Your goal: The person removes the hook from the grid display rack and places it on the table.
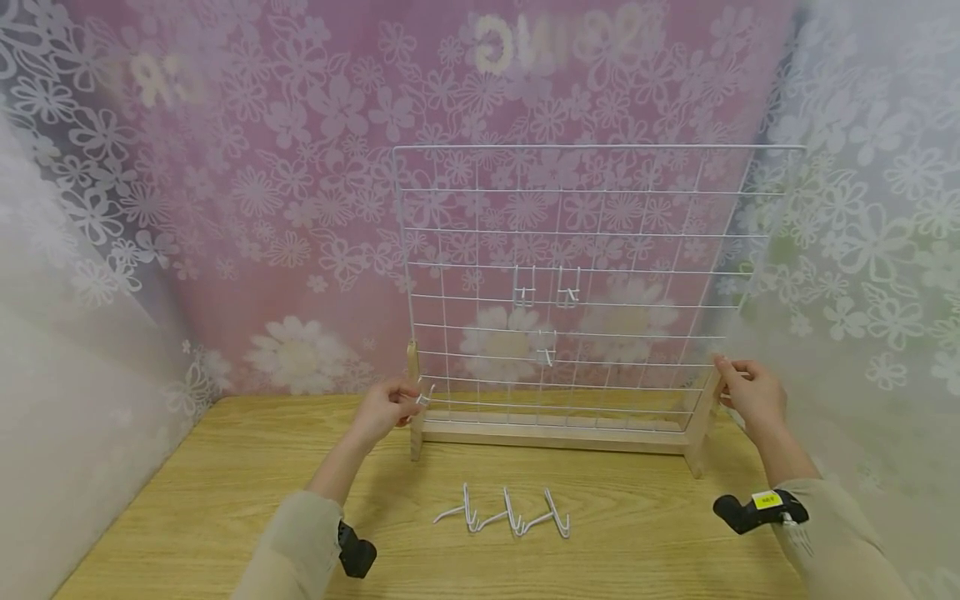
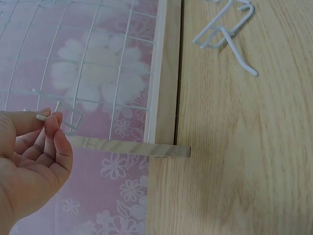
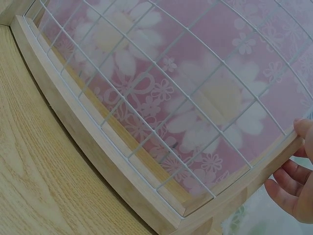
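My left hand [image 1: 386, 408] pinches a white wire hook [image 1: 423, 399] between thumb and fingertips, beside the left wooden post of a stand. In the left wrist view the hook's rod end [image 2: 41, 117] pokes out of the pinch, and its frame lies close to the wire grid [image 2: 115, 73]; whether they touch I cannot tell. My right hand [image 1: 753, 398] grips the right wooden post [image 1: 703, 425], thumb on the near side in the right wrist view. The white grid panel [image 1: 600, 147] stands upright in the wooden base [image 1: 555, 438].
Three white hooks hang on the grid: an upper left hook [image 1: 524, 293], an upper right hook [image 1: 567, 295] and a lower hook [image 1: 546, 356]. Three loose hooks [image 1: 512, 517] lie in a row on the wood-grain table [image 1: 637, 542]. A pink floral curtain [image 1: 300, 208] hangs behind.
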The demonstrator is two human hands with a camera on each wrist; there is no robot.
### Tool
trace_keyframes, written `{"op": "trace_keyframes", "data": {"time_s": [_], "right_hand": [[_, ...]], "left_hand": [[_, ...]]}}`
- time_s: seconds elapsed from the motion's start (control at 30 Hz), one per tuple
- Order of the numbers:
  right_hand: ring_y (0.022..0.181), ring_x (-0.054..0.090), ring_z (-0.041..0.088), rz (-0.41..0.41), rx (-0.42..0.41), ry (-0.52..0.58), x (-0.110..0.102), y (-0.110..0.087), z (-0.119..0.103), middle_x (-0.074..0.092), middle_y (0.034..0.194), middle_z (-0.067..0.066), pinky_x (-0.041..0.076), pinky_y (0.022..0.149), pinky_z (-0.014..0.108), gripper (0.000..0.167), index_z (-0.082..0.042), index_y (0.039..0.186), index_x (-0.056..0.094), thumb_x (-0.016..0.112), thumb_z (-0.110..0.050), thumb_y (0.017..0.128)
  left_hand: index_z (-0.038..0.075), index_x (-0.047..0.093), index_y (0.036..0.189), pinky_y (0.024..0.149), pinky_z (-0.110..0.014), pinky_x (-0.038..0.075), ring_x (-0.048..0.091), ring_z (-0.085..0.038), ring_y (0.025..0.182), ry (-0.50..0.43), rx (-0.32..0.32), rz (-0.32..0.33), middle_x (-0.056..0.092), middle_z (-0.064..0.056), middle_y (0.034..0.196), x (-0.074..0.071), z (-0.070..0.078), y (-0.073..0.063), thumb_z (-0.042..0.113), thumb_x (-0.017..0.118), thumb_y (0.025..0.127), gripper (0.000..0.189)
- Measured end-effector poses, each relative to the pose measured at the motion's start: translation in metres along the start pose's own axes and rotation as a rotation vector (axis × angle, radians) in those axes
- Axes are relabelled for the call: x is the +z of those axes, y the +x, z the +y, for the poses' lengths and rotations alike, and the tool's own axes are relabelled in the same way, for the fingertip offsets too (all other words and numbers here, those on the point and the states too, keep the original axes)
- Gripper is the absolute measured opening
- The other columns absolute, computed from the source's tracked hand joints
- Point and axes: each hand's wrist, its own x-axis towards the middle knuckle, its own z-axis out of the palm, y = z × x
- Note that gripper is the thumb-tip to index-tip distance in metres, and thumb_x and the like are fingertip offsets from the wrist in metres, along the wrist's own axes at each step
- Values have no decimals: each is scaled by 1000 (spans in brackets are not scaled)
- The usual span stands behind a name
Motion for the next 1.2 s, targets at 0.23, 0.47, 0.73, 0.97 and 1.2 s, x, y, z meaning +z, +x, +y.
{"op": "trace_keyframes", "data": {"time_s": [0.23, 0.47, 0.73, 0.97, 1.2], "right_hand": [[68, 50, -5, -4, 6, 14, 0, -1, -3, 50, 111, 26, 53, 65, 23, 66, 11, 126, 42, 42, -47, 94], [68, 50, -6, -5, 4, 5, 0, -2, -3, 50, 113, 28, 53, 64, 23, 65, 12, 125, 43, 42, -46, 95], [69, 49, -5, -5, 14, 2, 0, -2, -4, 48, 116, 28, 53, 68, 25, 69, 11, 127, 42, 42, -49, 94], [70, 51, -3, -11, 12, -1, 0, -3, -4, 48, 115, 30, 52, 63, 21, 68, 11, 127, 42, 41, -48, 94], [70, 50, -4, -2, 26, 21, 1, -2, -6, 48, 115, 28, 51, 61, 18, 66, 11, 126, 42, 42, -47, 94]], "left_hand": [[-11, 60, 104, 60, -29, 49, 53, -15, 63, 41, -20, -28, 59, -11, 73, -6, -5, -6, -5, 62, 83, 21], [-8, 61, 104, 61, -27, 48, 57, -22, 68, 78, -66, -71, 59, -9, 76, -8, -8, -15, -3, 62, 84, 20], [-6, 63, 102, 59, -28, 48, 57, -21, 64, 149, -58, -134, 60, -8, 74, -11, -24, -16, -3, 61, 84, 18], [-9, 61, 102, 63, -38, 49, 55, -19, 64, 142, -6, -234, 60, -8, 76, -15, -35, -20, -4, 59, 85, 18], [-10, 60, 103, 64, -40, 48, 52, -16, 65, 139, 1, -297, 58, -6, 75, -18, -42, -23, -3, 58, 85, 19]]}}
